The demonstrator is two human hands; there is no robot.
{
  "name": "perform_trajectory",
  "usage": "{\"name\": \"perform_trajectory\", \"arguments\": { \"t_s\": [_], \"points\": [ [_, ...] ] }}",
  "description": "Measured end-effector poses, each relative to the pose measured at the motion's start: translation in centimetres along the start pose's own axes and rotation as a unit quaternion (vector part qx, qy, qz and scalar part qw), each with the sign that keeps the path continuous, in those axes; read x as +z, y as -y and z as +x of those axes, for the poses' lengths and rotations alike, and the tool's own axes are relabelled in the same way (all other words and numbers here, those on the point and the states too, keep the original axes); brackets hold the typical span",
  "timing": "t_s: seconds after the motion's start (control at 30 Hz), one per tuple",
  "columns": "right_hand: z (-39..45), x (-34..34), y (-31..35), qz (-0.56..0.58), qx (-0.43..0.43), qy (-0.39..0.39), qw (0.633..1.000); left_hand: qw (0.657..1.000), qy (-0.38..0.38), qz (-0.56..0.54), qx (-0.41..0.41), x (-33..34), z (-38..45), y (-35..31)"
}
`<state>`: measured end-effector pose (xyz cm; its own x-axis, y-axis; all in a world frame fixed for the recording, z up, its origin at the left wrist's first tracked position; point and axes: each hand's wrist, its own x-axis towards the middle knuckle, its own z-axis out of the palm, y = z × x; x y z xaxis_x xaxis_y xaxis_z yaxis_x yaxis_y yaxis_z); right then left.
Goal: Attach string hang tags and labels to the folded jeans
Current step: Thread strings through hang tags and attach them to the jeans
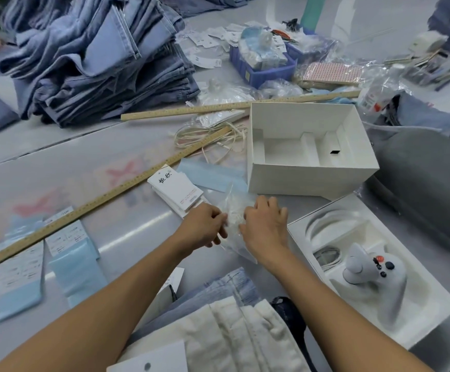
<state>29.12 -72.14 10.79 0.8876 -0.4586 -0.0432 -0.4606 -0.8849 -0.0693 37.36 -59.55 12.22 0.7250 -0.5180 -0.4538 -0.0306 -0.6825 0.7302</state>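
A clear plastic bag (231, 210) holding pale strings lies on the grey table in front of me. My left hand (205, 225) pinches its left side and my right hand (265, 224) grips its right side, fingers curled. Just beyond the bag lies a stack of white hang tags (175, 190) with black writing. A loose bundle of cream string (213, 138) lies further back. Folded jeans (218, 291) sit at the near edge under my arms, partly covered by a cream cloth (245, 331). A tall pile of blue jeans (97, 57) stands at the back left.
An open white box (309, 178) stands right of the tags. A white tray (406, 326) with a grey controller (366, 269) sits at the right. Two wooden rulers (97, 202) (231, 106) cross the table. Blue label sheets (71, 264) lie at left. A blue bin (261, 68) is at the back.
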Motion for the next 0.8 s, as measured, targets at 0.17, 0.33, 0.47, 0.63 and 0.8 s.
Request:
{"name": "perform_trajectory", "arguments": {
  "t_s": [0.17,0.33,0.47,0.63,0.8],
  "points": [
    [0.3,-0.1,-0.5,0.073,0.024,0.000,0.997,1.000,-0.010,0.022,0.003,-0.3,0.2,0.1],
    [0.6,-0.8,-1.7,0.201,0.036,-0.015,0.979,0.950,-0.140,0.255,0.115,0.1,0.1,-0.2],
    [0.8,-2.0,-2.0,0.489,0.087,0.025,0.867,0.888,-0.112,0.348,0.278,0.7,0.7,-0.6],
    [0.3,-3.7,-2.8,0.624,0.113,0.045,0.771,0.898,-0.052,0.373,0.226,1.4,0.9,0.6],
    [-0.6,-6.5,-2.6,0.651,0.032,0.096,0.752,0.927,-0.089,0.313,0.187,1.7,1.3,0.2]
  ]
}}
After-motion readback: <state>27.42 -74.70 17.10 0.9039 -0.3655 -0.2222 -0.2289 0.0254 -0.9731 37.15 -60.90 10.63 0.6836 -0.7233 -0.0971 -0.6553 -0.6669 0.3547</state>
